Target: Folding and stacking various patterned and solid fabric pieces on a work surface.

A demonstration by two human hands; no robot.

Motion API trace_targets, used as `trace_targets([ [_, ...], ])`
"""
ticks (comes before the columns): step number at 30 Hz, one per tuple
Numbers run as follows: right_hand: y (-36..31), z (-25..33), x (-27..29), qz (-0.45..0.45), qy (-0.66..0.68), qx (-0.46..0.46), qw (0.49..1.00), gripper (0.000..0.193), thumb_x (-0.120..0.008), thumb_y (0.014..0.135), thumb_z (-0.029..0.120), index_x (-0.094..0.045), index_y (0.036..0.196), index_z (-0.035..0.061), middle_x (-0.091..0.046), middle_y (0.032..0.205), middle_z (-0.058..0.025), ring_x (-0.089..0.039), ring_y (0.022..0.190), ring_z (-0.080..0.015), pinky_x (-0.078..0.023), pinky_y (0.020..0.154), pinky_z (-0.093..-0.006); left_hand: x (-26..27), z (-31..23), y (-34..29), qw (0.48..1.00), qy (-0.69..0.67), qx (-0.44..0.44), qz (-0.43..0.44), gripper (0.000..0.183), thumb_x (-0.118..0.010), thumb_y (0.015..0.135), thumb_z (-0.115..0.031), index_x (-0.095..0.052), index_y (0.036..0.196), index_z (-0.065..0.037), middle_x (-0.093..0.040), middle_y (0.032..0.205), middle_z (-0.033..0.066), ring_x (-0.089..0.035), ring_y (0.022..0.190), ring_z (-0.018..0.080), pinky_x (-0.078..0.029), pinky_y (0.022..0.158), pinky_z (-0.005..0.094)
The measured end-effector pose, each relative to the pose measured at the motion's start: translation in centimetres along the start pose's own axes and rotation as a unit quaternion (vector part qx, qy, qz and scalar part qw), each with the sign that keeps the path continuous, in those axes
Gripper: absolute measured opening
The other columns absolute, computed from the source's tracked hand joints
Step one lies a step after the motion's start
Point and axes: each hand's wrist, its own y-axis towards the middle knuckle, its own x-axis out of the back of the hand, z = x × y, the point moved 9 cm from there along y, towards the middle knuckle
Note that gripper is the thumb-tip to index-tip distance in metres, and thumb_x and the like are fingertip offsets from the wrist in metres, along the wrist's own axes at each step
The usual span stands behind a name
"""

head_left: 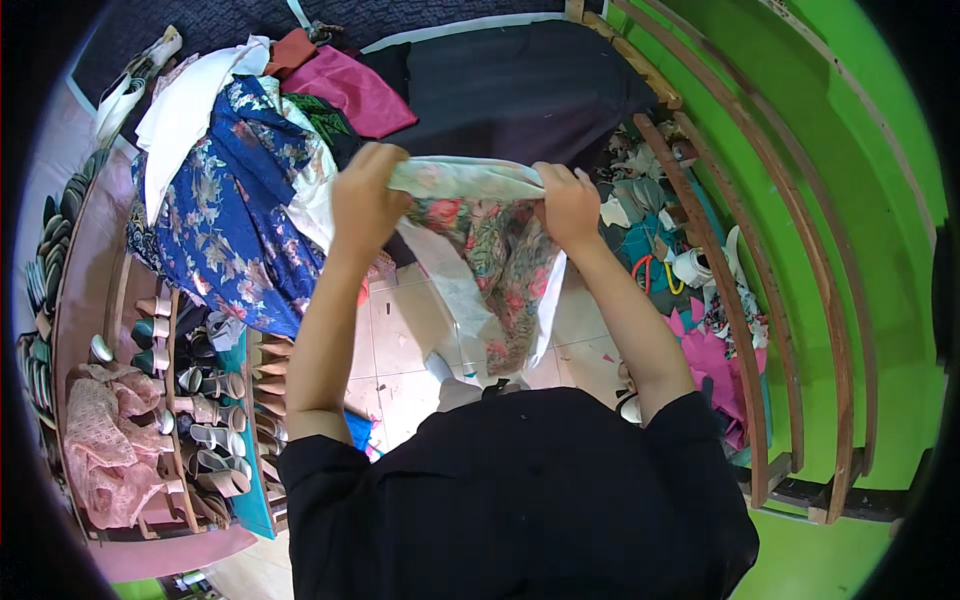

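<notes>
Both my arms reach forward, holding up a floral cloth (505, 235) by its upper edge. My left hand (368, 195) is closed round one corner, my right hand (568, 205) round the other. Between them the edge shows a pale band, slightly slack. Below it hangs a pattern of red-pink flowers and green leaves on a dark ground, with white parts at both sides. The cloth narrows downward above the tiled floor. Beyond my hands lies a black cloth-covered surface (500, 90). My fingertips are hidden by the fists and the fabric.
On the left, a heap holds a blue floral cloth (240, 200), a white cloth (195, 120) and a magenta cloth (350, 90). Shoe racks (175, 420) stand nearer, with pink lace fabric (110, 440). At right, wooden rails (720, 300) border scraps and magenta pieces (715, 370).
</notes>
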Motion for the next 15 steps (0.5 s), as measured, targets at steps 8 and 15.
trace_targets([
  [8,-3.3,-4.2,-5.3,0.184,0.372,-0.131,0.900,0.032,-0.072,0.071,0.030,-0.066,0.093,0.0080,-0.057,0.060,-0.0075,-0.050,0.054,-0.0130,-0.041,0.055,-0.0282,5.7,9.9,-1.3,0.978,-0.020,0.204,-0.028,0.027,-0.046,0.061,0.007,-0.058,0.084,-0.001,-0.058,0.071,0.0144,-0.057,0.067,0.0244,-0.044,0.063,0.0316],
  [15,-0.4,7.3,0.5,0.095,0.327,0.020,0.940,0.058,-0.075,0.062,0.031,-0.055,0.112,0.0099,-0.057,0.070,-0.0046,-0.052,0.062,-0.0163,-0.043,0.071,-0.0300,0.8,4.4,-2.8,0.983,-0.053,0.122,0.129,0.022,-0.066,0.064,-0.006,-0.063,0.086,-0.005,-0.063,0.074,0.0133,-0.062,0.066,0.0267,-0.046,0.059,0.0343],
])
